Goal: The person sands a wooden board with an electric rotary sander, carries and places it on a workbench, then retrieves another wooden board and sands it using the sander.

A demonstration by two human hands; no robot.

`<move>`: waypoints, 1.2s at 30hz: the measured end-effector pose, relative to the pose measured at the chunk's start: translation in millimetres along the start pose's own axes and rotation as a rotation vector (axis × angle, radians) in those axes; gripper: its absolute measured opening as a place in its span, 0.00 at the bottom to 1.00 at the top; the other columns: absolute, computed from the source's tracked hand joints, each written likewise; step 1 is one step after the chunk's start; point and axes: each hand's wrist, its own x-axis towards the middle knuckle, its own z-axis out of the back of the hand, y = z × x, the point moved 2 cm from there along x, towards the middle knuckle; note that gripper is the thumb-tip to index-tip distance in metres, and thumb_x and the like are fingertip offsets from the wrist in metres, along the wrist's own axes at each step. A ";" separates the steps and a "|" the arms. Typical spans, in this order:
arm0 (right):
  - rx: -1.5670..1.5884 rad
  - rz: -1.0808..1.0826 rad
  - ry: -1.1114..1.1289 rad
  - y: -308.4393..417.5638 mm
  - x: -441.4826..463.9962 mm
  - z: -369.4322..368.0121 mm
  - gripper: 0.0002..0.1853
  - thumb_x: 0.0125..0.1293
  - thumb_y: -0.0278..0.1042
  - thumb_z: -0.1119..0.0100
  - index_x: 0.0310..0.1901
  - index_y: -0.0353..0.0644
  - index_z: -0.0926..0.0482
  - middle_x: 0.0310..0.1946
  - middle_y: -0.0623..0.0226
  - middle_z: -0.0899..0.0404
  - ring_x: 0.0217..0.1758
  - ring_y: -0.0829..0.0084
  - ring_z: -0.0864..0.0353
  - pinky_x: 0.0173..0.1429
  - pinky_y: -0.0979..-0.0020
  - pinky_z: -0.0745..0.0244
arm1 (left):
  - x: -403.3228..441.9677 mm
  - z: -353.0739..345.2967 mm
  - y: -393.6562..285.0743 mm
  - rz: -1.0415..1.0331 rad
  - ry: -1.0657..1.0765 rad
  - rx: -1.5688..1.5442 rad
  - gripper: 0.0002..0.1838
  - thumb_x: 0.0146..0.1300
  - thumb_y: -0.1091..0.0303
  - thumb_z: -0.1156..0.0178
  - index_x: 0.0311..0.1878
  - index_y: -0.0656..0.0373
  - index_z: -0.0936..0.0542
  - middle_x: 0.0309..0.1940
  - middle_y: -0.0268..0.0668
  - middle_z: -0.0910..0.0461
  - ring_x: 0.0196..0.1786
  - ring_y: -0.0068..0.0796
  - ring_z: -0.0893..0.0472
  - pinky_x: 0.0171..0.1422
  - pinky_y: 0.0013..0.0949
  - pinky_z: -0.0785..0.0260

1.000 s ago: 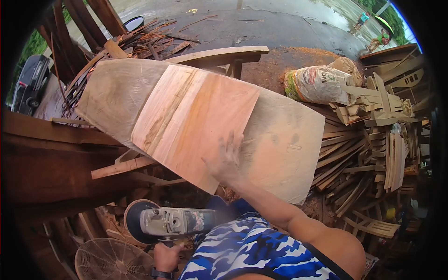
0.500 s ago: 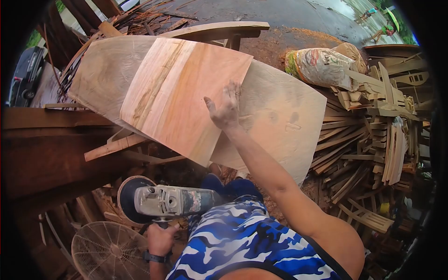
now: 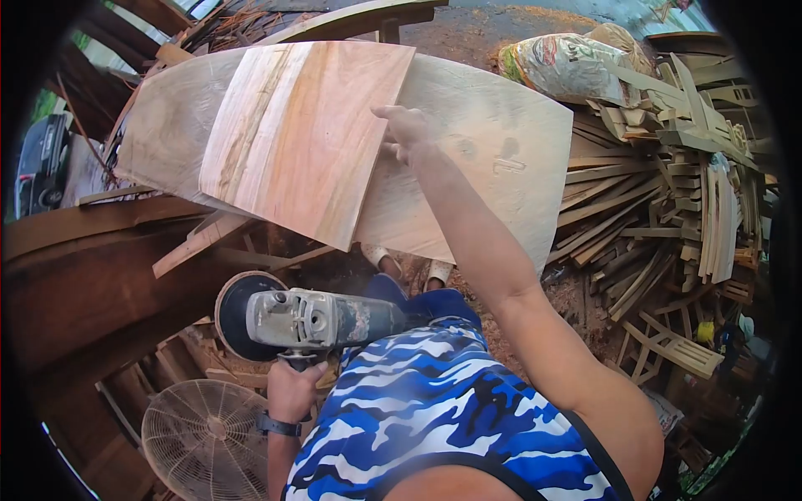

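Note:
A sander [image 3: 322,319] with a round disc lies across the lap, its disc toward the left. My left hand [image 3: 292,388], with a watch on the wrist, is closed round its side handle. My right hand [image 3: 407,132] is at the right edge of a pale and reddish wooden panel [image 3: 326,134]. One digit stretches over the panel's face and the others bend at its edge, partly hidden. The panel rests on a larger, dusty board [image 3: 480,179], which shows on both sides of it.
A round fan guard [image 3: 213,430] stands at the lower left. Stacked wooden slats [image 3: 614,200] and a filled sack [image 3: 568,68] are on the right. A curved beam [image 3: 351,18] lies behind the board. Two feet show below its front edge.
My right hand has gone from lying spread on the panel to bending at its right edge. The board and panel appear higher in view. My left hand still holds the sander.

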 end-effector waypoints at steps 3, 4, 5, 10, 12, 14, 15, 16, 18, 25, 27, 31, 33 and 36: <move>0.282 -0.114 0.153 -18.7 16.0 -9.0 0.28 0.72 0.37 0.29 0.66 0.27 0.25 0.62 0.48 0.19 0.61 0.55 0.15 0.65 0.52 0.19 | -2.5 -8.1 3.2 -0.099 -0.007 -0.017 0.19 0.58 0.61 0.24 0.45 0.68 0.10 0.38 0.55 0.09 0.43 0.47 0.08 0.50 0.45 0.20; 0.270 -0.038 0.127 -23.9 12.7 -16.6 0.27 0.73 0.38 0.30 0.65 0.27 0.26 0.62 0.48 0.19 0.60 0.55 0.14 0.64 0.53 0.18 | -1.0 -10.4 6.2 -0.107 -0.023 0.011 0.20 0.57 0.59 0.23 0.44 0.67 0.10 0.37 0.56 0.10 0.43 0.49 0.08 0.51 0.45 0.20; 0.258 0.039 0.093 -26.6 14.1 -23.1 0.27 0.74 0.38 0.32 0.64 0.26 0.26 0.61 0.47 0.19 0.59 0.54 0.14 0.63 0.53 0.17 | 3.9 -14.3 15.0 -0.079 -0.031 0.018 0.21 0.57 0.57 0.23 0.44 0.67 0.10 0.37 0.57 0.10 0.44 0.51 0.08 0.52 0.46 0.20; 0.064 0.069 -0.128 -72.0 69.0 -43.8 0.27 0.76 0.37 0.34 0.65 0.22 0.27 0.61 0.43 0.19 0.61 0.56 0.15 0.62 0.57 0.18 | -0.7 -14.4 16.9 -0.118 -0.082 0.027 0.23 0.58 0.54 0.24 0.42 0.69 0.10 0.37 0.61 0.12 0.45 0.57 0.10 0.52 0.49 0.20; 0.202 0.110 -0.061 -60.0 55.0 -39.8 0.24 0.76 0.34 0.34 0.63 0.24 0.27 0.59 0.43 0.18 0.59 0.58 0.15 0.62 0.59 0.18 | -0.5 -18.1 24.3 -0.102 -0.093 0.014 0.24 0.59 0.53 0.25 0.43 0.69 0.10 0.37 0.62 0.12 0.45 0.57 0.10 0.53 0.49 0.20; 0.263 0.129 -0.038 -63.6 50.5 -37.6 0.21 0.76 0.32 0.34 0.62 0.25 0.26 0.57 0.46 0.17 0.58 0.58 0.14 0.61 0.60 0.18 | 3.5 -20.2 31.9 -0.087 -0.099 0.019 0.23 0.58 0.54 0.24 0.42 0.69 0.10 0.36 0.61 0.12 0.44 0.57 0.09 0.52 0.49 0.20; 0.273 0.150 -0.009 -64.9 47.4 -36.7 0.21 0.76 0.32 0.34 0.61 0.26 0.26 0.57 0.47 0.17 0.57 0.58 0.14 0.61 0.60 0.18 | 6.7 -20.5 32.0 -0.082 -0.109 0.030 0.23 0.58 0.54 0.24 0.41 0.69 0.10 0.35 0.61 0.12 0.43 0.57 0.09 0.51 0.48 0.20; 0.286 0.174 0.016 -61.5 45.4 -36.1 0.21 0.76 0.32 0.34 0.61 0.26 0.25 0.56 0.48 0.16 0.56 0.59 0.14 0.60 0.61 0.18 | 9.0 -19.7 28.3 -0.089 -0.111 0.026 0.23 0.58 0.54 0.24 0.41 0.69 0.10 0.35 0.61 0.12 0.43 0.57 0.09 0.51 0.48 0.20; 0.283 0.158 0.026 -58.2 42.1 -36.5 0.21 0.77 0.32 0.35 0.62 0.26 0.26 0.57 0.47 0.17 0.57 0.59 0.15 0.62 0.61 0.18 | 6.4 -18.2 20.2 -0.009 -0.036 -0.008 0.16 0.60 0.67 0.25 0.47 0.69 0.11 0.36 0.45 0.08 0.37 0.32 0.12 0.49 0.39 0.21; 0.323 0.219 -0.164 -64.9 57.2 -74.1 0.29 0.76 0.29 0.37 0.73 0.25 0.33 0.63 0.46 0.20 0.65 0.57 0.17 0.69 0.59 0.21 | 6.6 -13.6 -2.0 -0.001 -0.020 0.046 0.20 0.57 0.57 0.23 0.40 0.68 0.09 0.31 0.53 0.10 0.36 0.48 0.08 0.45 0.44 0.20; 0.277 0.272 -0.181 -75.2 61.0 -82.4 0.33 0.75 0.29 0.36 0.75 0.24 0.35 0.67 0.44 0.22 0.67 0.56 0.19 0.71 0.59 0.22 | 1.1 -13.4 -13.9 -0.016 -0.047 0.042 0.17 0.58 0.61 0.24 0.41 0.67 0.09 0.32 0.51 0.09 0.38 0.42 0.07 0.45 0.43 0.20; 0.029 0.298 -0.168 -59.4 27.8 -69.4 0.43 0.69 0.33 0.30 0.79 0.22 0.40 0.77 0.37 0.32 0.78 0.49 0.27 0.80 0.57 0.30 | -0.5 -14.5 -10.3 -0.049 -0.027 0.051 0.16 0.60 0.63 0.24 0.42 0.68 0.10 0.28 0.41 0.11 0.31 0.29 0.14 0.41 0.39 0.24; -0.186 0.419 -0.290 -35.7 -2.7 -58.1 0.44 0.68 0.35 0.29 0.79 0.23 0.39 0.77 0.35 0.34 0.81 0.47 0.32 0.83 0.55 0.35 | -2.5 -13.7 -10.7 0.007 -0.040 0.036 0.16 0.60 0.64 0.24 0.41 0.70 0.11 0.30 0.43 0.10 0.32 0.30 0.13 0.42 0.40 0.23; -0.363 0.599 -0.239 -4.6 -10.0 -48.9 0.46 0.64 0.37 0.27 0.79 0.25 0.37 0.80 0.33 0.39 0.85 0.43 0.41 0.87 0.51 0.43 | 4.4 -18.7 8.7 -0.082 -0.119 -0.026 0.18 0.57 0.63 0.22 0.39 0.73 0.10 0.31 0.52 0.09 0.34 0.39 0.08 0.42 0.41 0.20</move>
